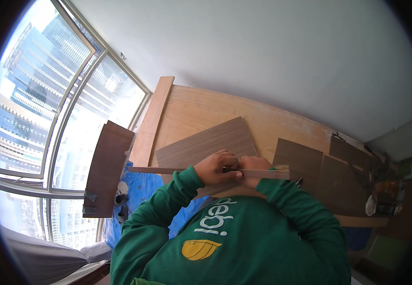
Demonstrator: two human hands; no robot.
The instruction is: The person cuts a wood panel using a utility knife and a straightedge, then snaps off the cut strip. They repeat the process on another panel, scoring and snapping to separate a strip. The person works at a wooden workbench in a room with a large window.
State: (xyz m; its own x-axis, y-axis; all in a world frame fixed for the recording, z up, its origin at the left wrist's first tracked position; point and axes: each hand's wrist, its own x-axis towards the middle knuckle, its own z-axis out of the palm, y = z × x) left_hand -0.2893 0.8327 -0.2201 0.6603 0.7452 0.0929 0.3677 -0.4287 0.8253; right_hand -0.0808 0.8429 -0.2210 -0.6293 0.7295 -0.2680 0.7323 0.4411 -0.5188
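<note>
A long, narrow brown wood strip [175,169] lies crosswise in front of me. My left hand [215,168] is closed around its middle, thumb on the near side. My right hand [251,178] sits just to the right, partly behind the strip, with its fingers curled; what they grip is hidden. Beyond both hands a dark brown laminate board [208,137] lies at an angle on the pale plywood work surface [201,102].
A light plank [154,114] runs along the left end. More dark panels [296,156] lie right, with small items [386,206]. A brown board [106,166] stands by the window [92,118]. Blue sheeting [144,185] covers the area below. A white wall [272,47] rises behind.
</note>
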